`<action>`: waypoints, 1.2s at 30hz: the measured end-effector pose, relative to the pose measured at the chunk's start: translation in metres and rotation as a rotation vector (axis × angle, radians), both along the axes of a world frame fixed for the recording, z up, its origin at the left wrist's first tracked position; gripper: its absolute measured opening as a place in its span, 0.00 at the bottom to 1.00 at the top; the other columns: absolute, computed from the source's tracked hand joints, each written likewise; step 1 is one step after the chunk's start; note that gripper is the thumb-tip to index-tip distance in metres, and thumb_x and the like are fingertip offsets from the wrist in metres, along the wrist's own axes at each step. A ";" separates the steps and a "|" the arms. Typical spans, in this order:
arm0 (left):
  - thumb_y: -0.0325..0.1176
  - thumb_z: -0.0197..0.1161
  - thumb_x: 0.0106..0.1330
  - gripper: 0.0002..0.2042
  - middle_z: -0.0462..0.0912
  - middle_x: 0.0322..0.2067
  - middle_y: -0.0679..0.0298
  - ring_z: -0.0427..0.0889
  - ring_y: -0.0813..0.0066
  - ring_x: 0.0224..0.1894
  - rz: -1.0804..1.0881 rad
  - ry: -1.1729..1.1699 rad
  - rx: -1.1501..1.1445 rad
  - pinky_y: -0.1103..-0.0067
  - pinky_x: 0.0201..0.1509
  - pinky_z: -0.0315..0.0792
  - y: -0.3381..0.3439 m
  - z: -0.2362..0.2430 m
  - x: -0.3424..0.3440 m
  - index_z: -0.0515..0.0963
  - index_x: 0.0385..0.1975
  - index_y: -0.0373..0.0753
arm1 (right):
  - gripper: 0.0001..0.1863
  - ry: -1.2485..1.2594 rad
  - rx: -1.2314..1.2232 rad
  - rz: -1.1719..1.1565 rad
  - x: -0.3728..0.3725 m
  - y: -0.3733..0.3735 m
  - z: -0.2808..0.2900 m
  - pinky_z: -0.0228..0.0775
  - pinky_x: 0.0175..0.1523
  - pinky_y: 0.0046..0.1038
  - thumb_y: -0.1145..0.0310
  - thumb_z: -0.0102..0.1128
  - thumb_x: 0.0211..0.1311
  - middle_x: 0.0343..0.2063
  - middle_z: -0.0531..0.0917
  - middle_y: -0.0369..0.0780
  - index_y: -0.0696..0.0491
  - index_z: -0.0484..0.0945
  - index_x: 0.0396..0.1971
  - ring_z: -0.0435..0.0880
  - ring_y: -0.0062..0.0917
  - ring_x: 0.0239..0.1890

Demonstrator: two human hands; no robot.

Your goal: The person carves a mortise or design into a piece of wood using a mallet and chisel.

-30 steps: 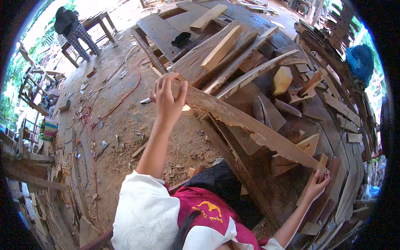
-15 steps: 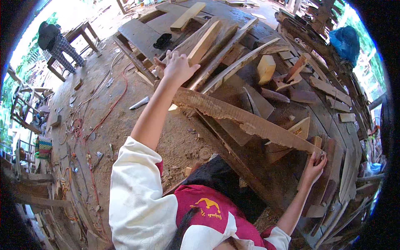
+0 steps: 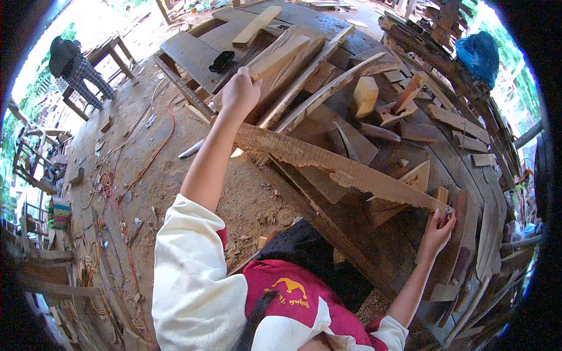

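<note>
I hold a plank (image 3: 345, 169) over the woodpile (image 3: 374, 88).
Left hand (image 3: 239, 93) curled above its far end; right hand (image 3: 436, 231) pinches the near end.

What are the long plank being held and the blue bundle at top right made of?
Long plank: looks like raw, unfinished wood, with rough ragged edges, mottled brown grain and no paint. The left hand and right hand are at its two ends. Blue bundle: probably plastic sheet or a bag, shiny and crumpled; too small to be sure.
</note>
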State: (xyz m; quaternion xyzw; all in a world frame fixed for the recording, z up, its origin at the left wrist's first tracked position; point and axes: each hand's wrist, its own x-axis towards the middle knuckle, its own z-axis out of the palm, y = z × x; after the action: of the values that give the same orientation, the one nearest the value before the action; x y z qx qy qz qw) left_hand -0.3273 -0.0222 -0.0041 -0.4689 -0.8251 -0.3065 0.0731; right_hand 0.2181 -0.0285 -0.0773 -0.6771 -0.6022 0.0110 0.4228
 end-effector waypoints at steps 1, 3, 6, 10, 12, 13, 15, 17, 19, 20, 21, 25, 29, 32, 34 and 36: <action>0.43 0.60 0.57 0.19 0.78 0.37 0.46 0.77 0.50 0.42 0.008 -0.062 0.046 0.65 0.44 0.70 0.001 0.003 0.002 0.72 0.40 0.34 | 0.25 0.000 0.000 -0.006 0.000 -0.001 0.001 0.68 0.50 0.31 0.55 0.57 0.57 0.47 0.75 0.48 0.56 0.66 0.49 0.76 0.37 0.49; 0.42 0.57 0.59 0.18 0.78 0.35 0.46 0.78 0.50 0.40 0.007 -0.119 0.116 0.67 0.42 0.71 0.001 0.007 0.007 0.71 0.42 0.33 | 0.25 -0.014 -0.002 -0.001 0.000 -0.002 0.003 0.68 0.50 0.31 0.54 0.57 0.57 0.47 0.75 0.47 0.56 0.66 0.49 0.76 0.37 0.48; 0.43 0.56 0.61 0.19 0.79 0.33 0.47 0.80 0.56 0.37 -0.025 -0.131 0.248 0.69 0.40 0.72 0.000 0.004 0.001 0.71 0.44 0.32 | 0.26 -0.024 -0.001 -0.014 0.002 -0.001 0.003 0.68 0.51 0.31 0.54 0.56 0.58 0.47 0.75 0.48 0.56 0.66 0.49 0.76 0.37 0.49; 0.42 0.54 0.62 0.19 0.79 0.32 0.46 0.81 0.57 0.35 -0.086 -0.299 0.421 0.68 0.39 0.72 -0.010 -0.003 -0.012 0.72 0.43 0.30 | 0.26 -0.050 -0.020 0.006 -0.002 0.001 0.003 0.68 0.51 0.31 0.54 0.57 0.58 0.47 0.75 0.48 0.56 0.66 0.49 0.76 0.37 0.49; 0.39 0.54 0.62 0.17 0.80 0.31 0.52 0.82 0.67 0.32 -0.074 -0.503 0.318 0.75 0.34 0.74 -0.017 0.013 0.011 0.72 0.42 0.30 | 0.25 0.030 -0.025 0.004 0.002 0.001 -0.001 0.67 0.51 0.30 0.56 0.57 0.58 0.47 0.74 0.48 0.56 0.66 0.50 0.76 0.35 0.49; 0.37 0.53 0.62 0.16 0.79 0.31 0.54 0.82 0.70 0.32 -0.113 -0.685 0.425 0.78 0.33 0.75 -0.020 0.012 0.010 0.72 0.42 0.30 | 0.25 0.031 -0.023 0.010 0.002 0.001 -0.002 0.67 0.51 0.30 0.56 0.57 0.58 0.47 0.74 0.48 0.56 0.66 0.50 0.76 0.35 0.49; 0.35 0.53 0.62 0.15 0.79 0.31 0.57 0.82 0.72 0.32 -0.146 -0.863 0.537 0.81 0.32 0.75 -0.026 0.010 0.008 0.72 0.41 0.30 | 0.24 0.053 -0.005 0.049 0.006 0.004 -0.006 0.67 0.52 0.30 0.58 0.57 0.59 0.48 0.74 0.47 0.56 0.66 0.50 0.75 0.33 0.49; 0.34 0.51 0.64 0.14 0.78 0.37 0.53 0.82 0.65 0.36 -0.191 -1.055 0.546 0.79 0.37 0.77 -0.034 0.010 0.003 0.71 0.42 0.28 | 0.24 0.060 -0.013 0.039 0.012 0.003 -0.009 0.66 0.53 0.29 0.59 0.56 0.59 0.48 0.74 0.47 0.56 0.66 0.51 0.75 0.33 0.50; 0.33 0.50 0.64 0.14 0.77 0.37 0.52 0.82 0.64 0.36 -0.179 -1.110 0.551 0.79 0.37 0.77 -0.039 0.008 -0.005 0.71 0.42 0.28 | 0.24 0.109 -0.030 0.024 0.003 -0.003 0.002 0.65 0.55 0.29 0.60 0.55 0.60 0.49 0.74 0.47 0.58 0.64 0.51 0.74 0.32 0.51; 0.32 0.50 0.64 0.14 0.77 0.37 0.52 0.82 0.64 0.36 -0.178 -1.173 0.550 0.79 0.37 0.77 -0.041 0.006 -0.012 0.70 0.42 0.27 | 0.24 0.114 -0.035 0.042 -0.001 -0.003 0.004 0.65 0.55 0.29 0.60 0.55 0.60 0.49 0.74 0.47 0.58 0.64 0.51 0.74 0.32 0.51; 0.32 0.49 0.64 0.14 0.77 0.37 0.52 0.82 0.64 0.35 -0.157 -1.191 0.494 0.80 0.36 0.77 -0.042 0.002 -0.026 0.70 0.43 0.27 | 0.24 0.081 -0.044 0.023 -0.005 -0.003 0.005 0.65 0.55 0.29 0.60 0.55 0.60 0.49 0.73 0.47 0.59 0.64 0.52 0.74 0.32 0.51; 0.33 0.51 0.60 0.14 0.79 0.30 0.57 0.82 0.73 0.28 -0.062 -0.881 0.278 0.83 0.31 0.75 -0.043 -0.011 -0.057 0.74 0.38 0.29 | 0.26 0.100 -0.020 0.039 0.005 0.005 -0.008 0.66 0.54 0.29 0.59 0.55 0.60 0.48 0.74 0.49 0.60 0.63 0.52 0.74 0.33 0.50; 0.34 0.52 0.58 0.14 0.80 0.28 0.56 0.82 0.73 0.27 -0.030 -0.621 0.094 0.78 0.31 0.74 -0.047 -0.005 -0.061 0.75 0.38 0.30 | 0.26 -0.018 -0.058 -0.016 0.011 0.008 -0.011 0.68 0.51 0.30 0.58 0.55 0.60 0.47 0.74 0.50 0.60 0.64 0.52 0.76 0.35 0.49; 0.35 0.52 0.56 0.15 0.80 0.28 0.51 0.82 0.63 0.31 -0.081 -0.343 -0.088 0.73 0.35 0.74 -0.042 0.002 -0.063 0.77 0.35 0.31 | 0.25 -0.052 0.014 0.013 0.016 0.004 -0.007 0.70 0.50 0.31 0.57 0.55 0.60 0.47 0.74 0.50 0.59 0.65 0.51 0.76 0.38 0.48; 0.36 0.52 0.55 0.15 0.80 0.29 0.48 0.81 0.56 0.35 -0.068 -0.282 -0.088 0.70 0.40 0.73 -0.046 0.001 -0.065 0.78 0.34 0.32 | 0.25 -0.155 0.034 0.016 0.024 0.010 -0.015 0.70 0.50 0.32 0.57 0.55 0.60 0.47 0.74 0.49 0.58 0.65 0.51 0.75 0.38 0.49; 0.37 0.52 0.55 0.15 0.79 0.33 0.47 0.79 0.53 0.39 -0.083 -0.221 -0.175 0.69 0.44 0.72 -0.050 -0.001 -0.067 0.78 0.35 0.34 | 0.26 -0.091 -0.008 0.038 0.025 0.011 -0.018 0.70 0.52 0.33 0.54 0.51 0.61 0.50 0.72 0.48 0.56 0.64 0.53 0.73 0.37 0.52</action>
State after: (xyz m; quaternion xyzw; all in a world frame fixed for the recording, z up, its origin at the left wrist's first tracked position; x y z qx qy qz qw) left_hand -0.3941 -0.0725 -0.0048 -0.4706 -0.8317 -0.2858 -0.0719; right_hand 0.2427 -0.0171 -0.0951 -0.6671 -0.6335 -0.0095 0.3919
